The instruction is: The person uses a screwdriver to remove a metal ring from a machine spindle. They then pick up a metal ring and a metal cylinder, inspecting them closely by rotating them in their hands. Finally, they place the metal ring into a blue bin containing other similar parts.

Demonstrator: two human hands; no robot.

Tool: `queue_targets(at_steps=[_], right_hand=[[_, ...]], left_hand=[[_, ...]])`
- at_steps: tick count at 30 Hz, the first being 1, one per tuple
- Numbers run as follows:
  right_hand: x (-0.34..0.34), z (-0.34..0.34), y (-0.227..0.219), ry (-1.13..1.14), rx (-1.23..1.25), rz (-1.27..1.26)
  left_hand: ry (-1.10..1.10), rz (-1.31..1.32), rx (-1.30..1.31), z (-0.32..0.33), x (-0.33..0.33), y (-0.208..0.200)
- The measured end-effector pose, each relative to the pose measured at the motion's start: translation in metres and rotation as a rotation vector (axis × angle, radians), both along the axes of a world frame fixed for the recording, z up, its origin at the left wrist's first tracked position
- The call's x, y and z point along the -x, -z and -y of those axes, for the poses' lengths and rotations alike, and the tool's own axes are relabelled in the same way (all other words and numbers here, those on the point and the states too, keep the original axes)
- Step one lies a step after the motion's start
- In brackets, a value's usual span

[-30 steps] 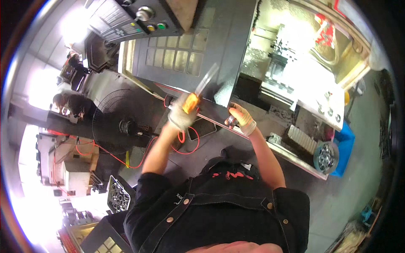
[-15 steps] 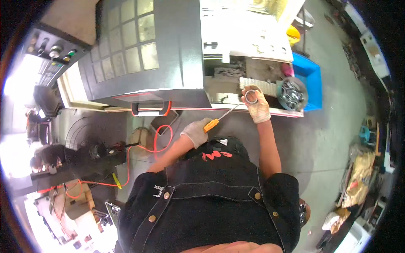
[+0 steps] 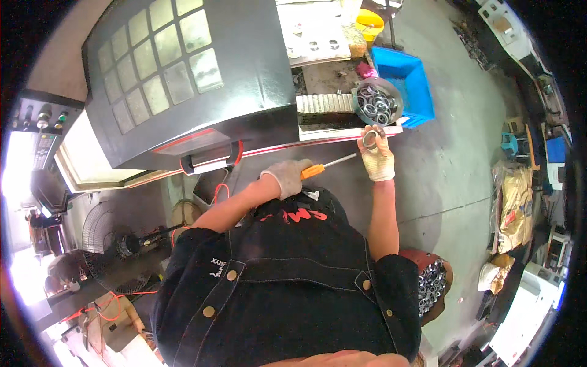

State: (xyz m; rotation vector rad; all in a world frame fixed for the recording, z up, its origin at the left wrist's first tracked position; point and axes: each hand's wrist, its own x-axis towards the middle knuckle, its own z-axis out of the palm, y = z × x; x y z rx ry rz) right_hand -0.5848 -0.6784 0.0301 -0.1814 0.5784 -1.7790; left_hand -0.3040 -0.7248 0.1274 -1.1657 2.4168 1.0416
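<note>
Far left: control panel (image 3: 46, 125), with a black fan (image 3: 116, 244) below it in view. Next, a dark machine door (image 3: 251, 67) with a grid of panes. Left hand (image 3: 285, 178), gloved, fingers curled closed about the orange-yellow handle of a hand tool (image 3: 313, 171); metal shaft points right and slightly upward in view, tip clear of the ring. Right hand (image 3: 377, 158), gloved, thumb and fingers partly closed on a metal ring (image 3: 365, 139), its opening toward the camera. Ring is near a round bowl (image 3: 397, 98) of similar rings; whether the fingertips touch the bowl cannot be told. Right of the bowl: blue bin (image 3: 423, 98). Further right, beside the right sleeve: heaped metal parts (image 3: 433, 282).
</note>
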Motion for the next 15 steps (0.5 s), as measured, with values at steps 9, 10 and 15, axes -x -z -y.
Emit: queue_targets(at_steps=[9,10,15], right_hand=[[0.025,-0.029,0.017,-0.054,-0.105,0.118],[0.031,-0.031,0.017,-0.129,-0.064,0.098],[0.032,-0.03,0.012,-0.25,-0.004,-0.034]], left_hand=[[0.142,0.002,0.026,-0.011,0.034,0.003],[0.177,0.01,0.017,-0.013,0.036,0.002],[0.068,0.017,0.021,-0.003,0.041,0.0]])
